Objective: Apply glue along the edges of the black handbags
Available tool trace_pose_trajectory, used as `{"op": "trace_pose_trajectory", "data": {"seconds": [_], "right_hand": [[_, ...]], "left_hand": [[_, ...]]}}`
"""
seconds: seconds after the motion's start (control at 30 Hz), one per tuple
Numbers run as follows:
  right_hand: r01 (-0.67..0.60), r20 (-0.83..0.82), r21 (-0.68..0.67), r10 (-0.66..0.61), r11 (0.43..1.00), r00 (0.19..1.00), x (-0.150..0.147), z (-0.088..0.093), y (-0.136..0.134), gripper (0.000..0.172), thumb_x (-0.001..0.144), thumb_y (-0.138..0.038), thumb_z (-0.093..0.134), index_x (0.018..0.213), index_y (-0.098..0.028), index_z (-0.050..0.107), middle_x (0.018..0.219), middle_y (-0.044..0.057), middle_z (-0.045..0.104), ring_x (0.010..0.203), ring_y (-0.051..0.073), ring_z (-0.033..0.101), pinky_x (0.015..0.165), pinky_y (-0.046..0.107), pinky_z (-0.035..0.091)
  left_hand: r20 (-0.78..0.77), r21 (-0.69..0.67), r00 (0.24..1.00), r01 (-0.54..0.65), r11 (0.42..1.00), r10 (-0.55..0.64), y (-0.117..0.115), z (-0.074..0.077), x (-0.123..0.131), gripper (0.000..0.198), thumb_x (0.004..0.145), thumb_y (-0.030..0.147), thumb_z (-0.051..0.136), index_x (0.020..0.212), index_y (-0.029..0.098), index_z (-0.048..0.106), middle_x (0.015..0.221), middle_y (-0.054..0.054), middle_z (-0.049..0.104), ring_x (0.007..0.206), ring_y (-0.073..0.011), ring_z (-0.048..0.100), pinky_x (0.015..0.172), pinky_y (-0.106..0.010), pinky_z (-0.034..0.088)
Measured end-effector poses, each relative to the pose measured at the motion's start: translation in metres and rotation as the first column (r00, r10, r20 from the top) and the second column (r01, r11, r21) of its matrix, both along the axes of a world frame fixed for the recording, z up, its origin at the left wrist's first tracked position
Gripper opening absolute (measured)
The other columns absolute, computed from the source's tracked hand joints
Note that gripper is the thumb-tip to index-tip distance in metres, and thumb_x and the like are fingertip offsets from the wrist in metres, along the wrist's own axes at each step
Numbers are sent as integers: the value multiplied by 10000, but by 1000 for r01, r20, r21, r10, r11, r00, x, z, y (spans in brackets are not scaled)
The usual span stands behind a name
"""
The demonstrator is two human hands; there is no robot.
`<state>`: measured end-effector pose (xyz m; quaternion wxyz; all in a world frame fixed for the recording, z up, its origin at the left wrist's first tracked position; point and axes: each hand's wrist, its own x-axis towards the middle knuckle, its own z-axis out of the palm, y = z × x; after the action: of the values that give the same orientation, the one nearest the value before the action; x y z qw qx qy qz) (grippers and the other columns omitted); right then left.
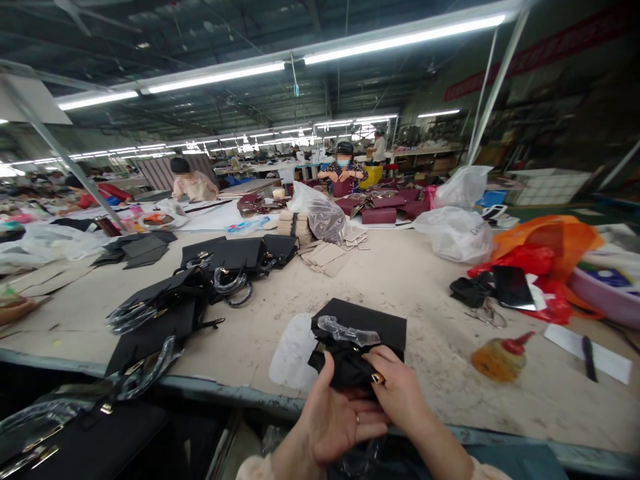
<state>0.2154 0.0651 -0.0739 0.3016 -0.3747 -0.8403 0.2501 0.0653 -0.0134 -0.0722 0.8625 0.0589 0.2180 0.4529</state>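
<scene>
A black handbag (373, 320) lies on the worktable in front of me, its dark, soft fabric (345, 365) bunched toward me. A handle wrapped in clear plastic (345, 331) rests across it. My right hand (403, 390) is closed on the near right edge of the bag, by a small gold-coloured metal piece (377, 378). Palm up, my left hand (343, 423) is below the near edge with its fingers stretched out and its thumb against the fabric. Its fingertips are partly hidden behind the right hand. A whitish sheet (293, 353) lies under the bag's left side.
Several black handbags (225, 257) lie to the left, others (100, 433) below the table edge. Beige pieces (327, 259) are stacked behind. On the right are a bottle of amber liquid (500, 358), a phone (513, 288) and plastic bags (455, 233). A person (343, 167) works opposite.
</scene>
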Motion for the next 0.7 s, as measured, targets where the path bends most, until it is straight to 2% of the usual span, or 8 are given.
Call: {"op": "trace_pose_trajectory", "data": {"seconds": [0.07,0.17,0.27,0.33,0.4,0.5,0.6,0.7], "right_hand": [[-89,-7,-1,89,996,996,6,-3,1,383,762,-48,404,999,-214,654,1052,56,590,919,163,584,780,280,478],[-204,-20,22,205,979,979,18,-5,2,358,778,-38,427,981,-208,667,1057,60,597,951,162,565,811,277,464],[-265,15,60,265,962,964,28,1,1,273,775,-45,492,899,-203,676,1006,43,610,919,161,553,810,279,455],[-263,96,68,256,962,962,29,8,-2,258,746,-26,517,857,-203,669,999,29,607,898,160,545,799,280,456],[-217,200,87,196,972,960,26,12,-9,288,745,-11,512,890,-209,663,1062,26,597,921,168,538,823,291,463],[-75,338,216,-2,973,941,14,9,-25,316,773,-34,526,1012,-190,661,1143,64,593,1002,226,536,903,365,469],[16,345,436,-184,900,920,4,-3,-41,327,782,-113,573,1098,-136,651,1203,115,583,1065,299,528,950,438,464],[114,208,575,-279,810,937,2,-8,-52,341,804,-173,562,1134,-135,638,1263,106,553,1099,295,515,948,400,479]], "left_hand": [[64,16,998,-17,1000,16,12,2,2,1059,642,898,321,1156,6,568,1065,-238,619,969,-376,612,841,-465,470],[69,-14,998,-13,1000,14,22,4,11,922,700,843,354,1110,54,600,1009,-222,641,951,-392,608,837,-549,450],[-36,-192,997,-79,978,73,28,5,27,660,767,692,469,1005,98,630,884,-174,669,851,-359,635,797,-549,466],[-142,-313,981,-172,934,133,33,4,38,453,816,523,518,933,100,633,793,-145,671,768,-313,649,754,-481,496],[-166,-369,968,-238,898,189,37,0,46,287,840,353,535,904,89,628,766,-124,671,733,-258,651,723,-390,513],[-45,-387,960,-272,881,276,40,-13,48,191,858,184,513,968,75,624,828,-104,680,798,-194,654,767,-295,513],[-51,-374,920,-378,847,388,37,-26,42,262,891,101,433,1073,79,619,845,-100,686,865,-175,657,804,-254,508],[-137,-347,906,-423,837,402,32,-36,31,305,908,84,405,1126,116,614,824,-89,695,858,-169,663,819,-256,511]]}}
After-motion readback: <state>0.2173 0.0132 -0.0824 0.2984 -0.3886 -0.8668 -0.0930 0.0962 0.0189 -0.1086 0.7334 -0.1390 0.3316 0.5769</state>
